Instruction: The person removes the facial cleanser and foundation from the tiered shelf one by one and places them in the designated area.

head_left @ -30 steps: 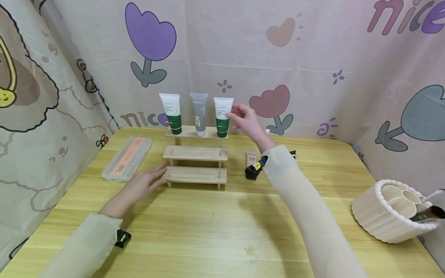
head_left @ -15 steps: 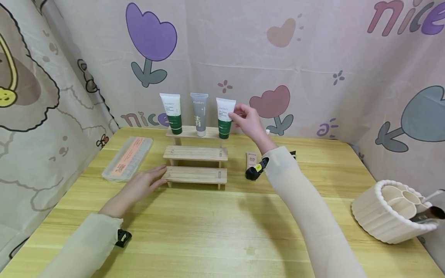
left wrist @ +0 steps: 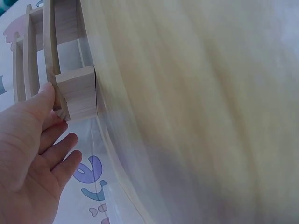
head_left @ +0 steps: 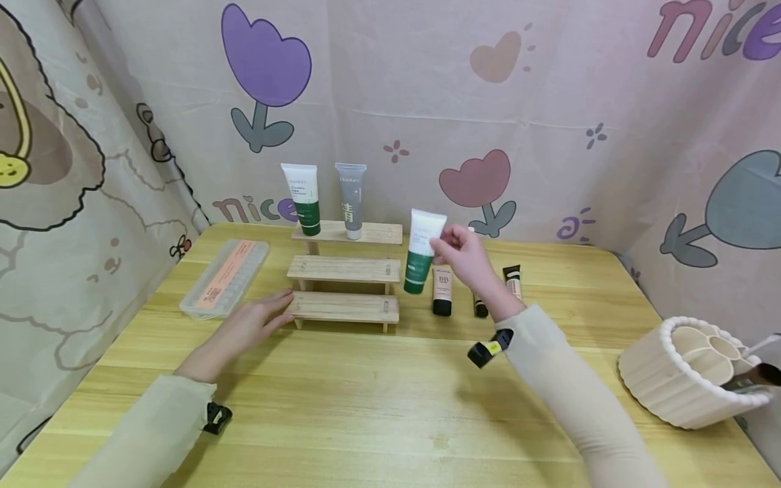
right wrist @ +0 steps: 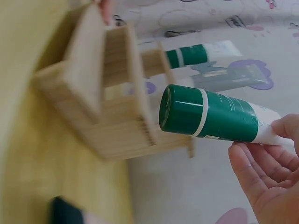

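A white and green squeeze tube [head_left: 420, 261], tilted slightly, is in the air right of the three-step wooden display stand [head_left: 344, 269]. My right hand [head_left: 466, 257] pinches its white upper part between thumb and fingers; the right wrist view shows its green cap end [right wrist: 187, 109] pointing away from the palm. My left hand [head_left: 247, 332] grips the left end of the lowest step, and in the left wrist view the thumb [left wrist: 44, 98] lies on the board's edge. On the top step stand another white and green tube [head_left: 304, 200] and a grey tube [head_left: 350, 201].
Right of the stand lie a pink BB cream tube [head_left: 442, 290], a small dark-capped tube [head_left: 481, 306] partly hidden by my right hand, and a black-ended tube [head_left: 512, 279]. A clear plastic case [head_left: 226, 278] lies left. A cream brush holder [head_left: 677, 379] stands at the right.
My right hand has lifted the right-hand white and green tube off the top step and carried it right, down and nearer. My left hand has stayed on the stand.
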A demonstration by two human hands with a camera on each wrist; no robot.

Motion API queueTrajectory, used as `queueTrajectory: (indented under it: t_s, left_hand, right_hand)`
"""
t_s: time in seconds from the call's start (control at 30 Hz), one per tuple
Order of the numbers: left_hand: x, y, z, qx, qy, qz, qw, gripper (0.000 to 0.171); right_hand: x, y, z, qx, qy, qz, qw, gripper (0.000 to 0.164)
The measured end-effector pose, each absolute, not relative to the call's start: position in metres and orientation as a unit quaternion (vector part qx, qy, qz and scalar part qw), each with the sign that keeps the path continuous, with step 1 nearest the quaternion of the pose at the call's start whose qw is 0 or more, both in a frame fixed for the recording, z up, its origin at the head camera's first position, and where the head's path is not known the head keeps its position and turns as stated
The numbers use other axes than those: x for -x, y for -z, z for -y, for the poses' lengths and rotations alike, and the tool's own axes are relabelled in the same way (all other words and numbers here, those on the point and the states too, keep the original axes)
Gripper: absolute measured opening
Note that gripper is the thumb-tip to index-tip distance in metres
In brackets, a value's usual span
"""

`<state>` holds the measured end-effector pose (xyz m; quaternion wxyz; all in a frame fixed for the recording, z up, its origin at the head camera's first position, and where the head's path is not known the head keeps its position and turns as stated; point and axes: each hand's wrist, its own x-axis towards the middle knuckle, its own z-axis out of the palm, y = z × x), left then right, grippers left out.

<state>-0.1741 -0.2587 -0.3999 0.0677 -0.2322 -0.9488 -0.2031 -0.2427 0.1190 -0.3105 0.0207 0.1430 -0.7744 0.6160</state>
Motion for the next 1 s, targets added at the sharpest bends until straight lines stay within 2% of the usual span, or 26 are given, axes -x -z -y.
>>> queueTrajectory:
  t_s: [0.27,0.5,0.67,1.0]
  left_hand:
    - [0.174,0.4,0.259,0.23,0.203,0.949,0.067,0.046]
    - [0.173,0.4,0.259,0.23,0.203,0.95,0.065,0.046]
    - [0.174,0.399,0.259,0.231,0.2,0.95,0.068,0.046]
    - [0.174,0.399,0.258,0.231,0.197,0.95,0.069,0.046]
  right_hand:
    - [0.214,0.358,-0.147,-0.116,-0.614,0.778,-0.069,0.024]
    - [0.188,0.39,-0.163,-0.094,-0.611,0.773,-0.14,0.036]
    - [0.176,0.403,-0.17,-0.079,-0.605,0.771,-0.182,0.043]
    - [0.171,0.412,-0.174,-0.081,-0.598,0.763,-0.231,0.051]
